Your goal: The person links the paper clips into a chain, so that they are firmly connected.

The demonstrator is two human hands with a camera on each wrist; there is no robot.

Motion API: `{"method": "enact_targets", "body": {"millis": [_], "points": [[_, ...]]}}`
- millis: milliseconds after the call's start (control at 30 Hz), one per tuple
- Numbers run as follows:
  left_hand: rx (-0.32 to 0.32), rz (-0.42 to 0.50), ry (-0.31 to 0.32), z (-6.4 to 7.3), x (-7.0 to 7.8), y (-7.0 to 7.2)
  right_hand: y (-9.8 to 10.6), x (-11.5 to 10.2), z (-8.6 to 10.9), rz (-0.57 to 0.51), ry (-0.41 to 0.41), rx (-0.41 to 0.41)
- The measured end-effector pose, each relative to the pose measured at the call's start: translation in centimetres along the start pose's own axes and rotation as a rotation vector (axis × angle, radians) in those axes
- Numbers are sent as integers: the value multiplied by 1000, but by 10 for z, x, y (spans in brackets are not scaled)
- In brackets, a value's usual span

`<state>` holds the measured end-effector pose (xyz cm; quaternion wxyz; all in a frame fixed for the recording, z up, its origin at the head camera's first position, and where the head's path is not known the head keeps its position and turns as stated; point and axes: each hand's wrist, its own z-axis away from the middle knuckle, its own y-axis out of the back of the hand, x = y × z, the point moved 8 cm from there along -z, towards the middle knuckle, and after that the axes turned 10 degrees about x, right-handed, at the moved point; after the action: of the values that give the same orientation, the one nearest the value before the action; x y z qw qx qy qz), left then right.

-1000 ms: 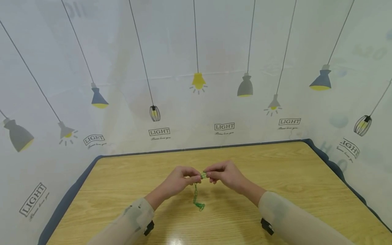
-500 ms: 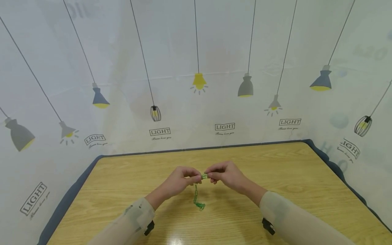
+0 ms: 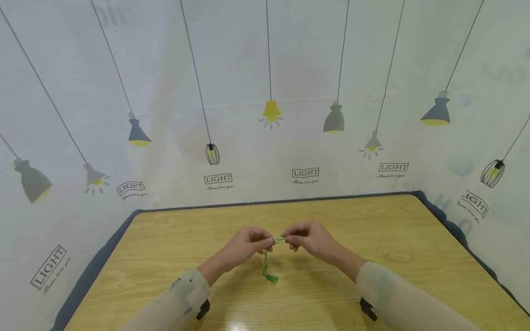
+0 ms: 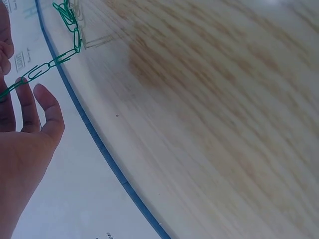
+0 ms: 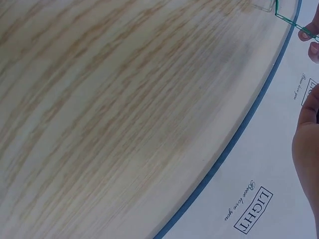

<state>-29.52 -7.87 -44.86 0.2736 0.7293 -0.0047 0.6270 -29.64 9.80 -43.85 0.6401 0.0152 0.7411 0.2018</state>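
Observation:
A chain of green paper clips hangs from my left hand, its lower end bunched near the tabletop. Thumb and forefinger of this hand pinch the upper part of the chain. My right hand pinches the end links, which stretch across the small gap between both hands. In the left wrist view the chain runs from the fingers out to the bunched clips. Only part of my right hand shows at the edge of the right wrist view, and its fingertips are out of frame there.
The wooden table lies below both hands, with a blue edge along its back and sides. Behind it stands a pale curtain printed with lamps. Each sleeve has a black device under the wrist.
My right hand has drawn slightly to the right, so the gap between the hands is wider and more of the green links show. The left hand has hardly moved.

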Motion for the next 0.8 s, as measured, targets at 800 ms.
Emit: {"method": "enact_targets", "body": {"millis": [800], "points": [[7,40,46,5,-5,3,31,0,7,-128,46,112]]}}
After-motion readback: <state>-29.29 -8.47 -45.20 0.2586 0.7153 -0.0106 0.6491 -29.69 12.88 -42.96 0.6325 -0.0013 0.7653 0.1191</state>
